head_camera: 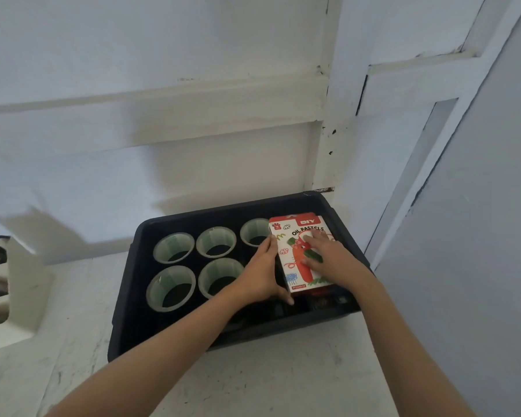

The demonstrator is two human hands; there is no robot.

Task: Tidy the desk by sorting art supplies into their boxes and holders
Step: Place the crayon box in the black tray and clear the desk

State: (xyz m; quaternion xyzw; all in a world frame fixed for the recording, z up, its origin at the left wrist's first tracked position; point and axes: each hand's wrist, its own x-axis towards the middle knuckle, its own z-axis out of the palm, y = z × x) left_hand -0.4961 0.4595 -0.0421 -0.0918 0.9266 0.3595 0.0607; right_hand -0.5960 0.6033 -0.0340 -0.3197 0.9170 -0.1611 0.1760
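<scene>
On the white desk (283, 380), against a white panelled wall (163, 85), sits a black tray (124, 311) with raised sides. Inside its left and middle parts stand five rolls of clear tape (174, 247), arranged as three along the far row and two in the near row, each lying flat with its hole upward. In the right part of the tray lies a box of oil pastels (295, 257), white with a red border and a carrot figure on its face, its long side running away from the viewer. The left hand (260, 273) rests against the box's left edge, fingers extended along that edge, not closed around it. The right hand (328, 254) lies flat on the box's top face, fingers spread and pressing down, gripping nothing. At the left border of the view a cream-coloured object (9, 296) is partly visible; its nature cannot be told.
</scene>
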